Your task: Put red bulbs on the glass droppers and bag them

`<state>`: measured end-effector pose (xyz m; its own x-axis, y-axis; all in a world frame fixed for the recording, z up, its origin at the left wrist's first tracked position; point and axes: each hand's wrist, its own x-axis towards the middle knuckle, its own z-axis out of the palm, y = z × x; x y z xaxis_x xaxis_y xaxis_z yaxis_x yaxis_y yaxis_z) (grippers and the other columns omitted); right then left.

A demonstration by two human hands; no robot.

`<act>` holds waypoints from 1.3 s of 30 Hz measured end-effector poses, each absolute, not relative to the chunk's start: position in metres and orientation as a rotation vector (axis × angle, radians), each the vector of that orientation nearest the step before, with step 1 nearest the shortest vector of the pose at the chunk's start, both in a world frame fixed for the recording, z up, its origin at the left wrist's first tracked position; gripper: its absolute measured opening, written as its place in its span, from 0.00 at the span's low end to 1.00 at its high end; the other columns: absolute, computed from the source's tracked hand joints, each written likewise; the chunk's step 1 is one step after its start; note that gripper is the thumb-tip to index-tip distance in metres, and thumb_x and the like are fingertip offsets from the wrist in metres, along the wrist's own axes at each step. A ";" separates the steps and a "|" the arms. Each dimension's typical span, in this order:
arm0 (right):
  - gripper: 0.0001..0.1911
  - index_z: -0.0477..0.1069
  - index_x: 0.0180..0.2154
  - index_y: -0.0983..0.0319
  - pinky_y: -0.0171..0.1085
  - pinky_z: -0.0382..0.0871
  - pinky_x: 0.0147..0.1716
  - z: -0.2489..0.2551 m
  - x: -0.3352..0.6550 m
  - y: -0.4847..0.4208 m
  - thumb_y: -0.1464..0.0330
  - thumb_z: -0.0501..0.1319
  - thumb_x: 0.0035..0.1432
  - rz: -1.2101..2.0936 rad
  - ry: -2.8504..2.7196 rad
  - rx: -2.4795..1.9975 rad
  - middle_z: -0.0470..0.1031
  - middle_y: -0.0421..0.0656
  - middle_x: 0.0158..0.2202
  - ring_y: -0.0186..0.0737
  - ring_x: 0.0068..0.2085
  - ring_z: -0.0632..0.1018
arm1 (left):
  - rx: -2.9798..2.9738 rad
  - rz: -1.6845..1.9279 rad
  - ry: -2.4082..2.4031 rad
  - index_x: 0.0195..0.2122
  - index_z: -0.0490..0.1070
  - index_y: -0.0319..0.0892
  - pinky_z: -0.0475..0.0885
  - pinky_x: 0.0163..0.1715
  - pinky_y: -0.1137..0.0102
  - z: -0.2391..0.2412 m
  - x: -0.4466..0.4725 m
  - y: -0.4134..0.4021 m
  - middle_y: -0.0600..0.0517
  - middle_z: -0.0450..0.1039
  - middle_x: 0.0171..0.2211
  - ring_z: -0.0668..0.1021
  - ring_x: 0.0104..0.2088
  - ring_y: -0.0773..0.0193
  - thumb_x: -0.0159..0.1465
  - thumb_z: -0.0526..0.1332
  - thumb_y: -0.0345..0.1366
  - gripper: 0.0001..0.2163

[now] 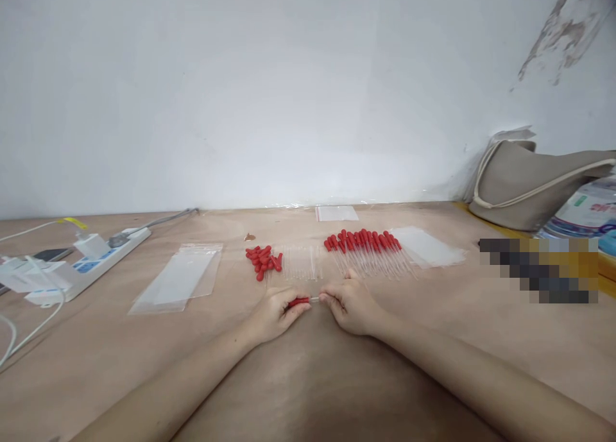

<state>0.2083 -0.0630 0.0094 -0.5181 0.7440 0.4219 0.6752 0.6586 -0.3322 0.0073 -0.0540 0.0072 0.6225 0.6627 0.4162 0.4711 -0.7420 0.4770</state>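
My left hand (276,314) pinches a red rubber bulb (299,301) low on the table. My right hand (350,306) pinches the clear glass tube (315,299) that meets that bulb, so both hands hold one dropper between them. Just beyond lie a small heap of loose red bulbs (264,260), a row of bare clear tubes (302,262) and a row of finished droppers with red tops (368,249).
Clear plastic bags lie at left (180,277), at right (427,246) and near the wall (336,213). A white power strip (86,265) with chargers and cables sits far left. A grey bag (527,185) stands at the right by the wall.
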 end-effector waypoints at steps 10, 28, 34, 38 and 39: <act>0.16 0.68 0.23 0.61 0.40 0.54 0.41 0.016 0.203 -0.062 0.70 0.47 0.58 0.569 -2.327 -1.179 0.73 0.37 0.22 0.31 0.24 0.69 | 2.635 0.790 0.828 0.38 0.69 0.40 0.68 0.31 0.73 0.007 0.007 -0.055 0.49 0.73 0.30 0.74 0.31 0.66 0.62 0.51 0.35 0.09; 0.17 0.68 0.19 0.62 0.32 0.58 0.23 0.051 0.236 -0.006 0.61 0.51 0.53 0.378 -1.833 -1.805 0.72 0.42 0.21 0.35 0.24 0.72 | 2.602 0.935 1.194 0.27 0.65 0.40 0.60 0.22 0.76 0.007 -0.019 -0.034 0.57 0.59 0.20 0.64 0.20 0.71 0.59 0.54 0.36 0.07; 0.17 0.71 0.24 0.62 0.35 0.61 0.26 0.032 0.227 0.025 0.60 0.50 0.53 0.129 -1.763 -2.071 0.74 0.48 0.29 0.44 0.33 0.74 | 2.645 0.952 1.295 0.20 0.60 0.40 0.57 0.20 0.76 0.007 -0.018 -0.037 0.59 0.56 0.15 0.62 0.17 0.73 0.57 0.56 0.40 0.12; 0.17 0.71 0.29 0.63 0.39 0.63 0.27 0.027 0.227 0.026 0.59 0.50 0.53 0.066 -1.801 -2.115 0.74 0.50 0.31 0.47 0.35 0.74 | 2.593 1.009 1.492 0.19 0.58 0.40 0.56 0.20 0.76 0.008 -0.019 -0.037 0.58 0.57 0.15 0.63 0.18 0.72 0.55 0.58 0.44 0.15; 0.18 0.71 0.29 0.63 0.39 0.63 0.28 0.027 0.228 0.025 0.58 0.50 0.53 0.044 -1.803 -2.113 0.74 0.50 0.31 0.48 0.35 0.74 | 2.572 1.038 1.543 0.20 0.59 0.40 0.57 0.20 0.76 0.009 -0.019 -0.037 0.58 0.58 0.16 0.64 0.18 0.71 0.55 0.58 0.44 0.14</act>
<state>0.2282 0.0251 0.0271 0.1844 0.9607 0.2075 0.9494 -0.1194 -0.2905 -0.0190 -0.0365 0.0089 0.3135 0.7774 0.5453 0.7984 -0.5267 0.2919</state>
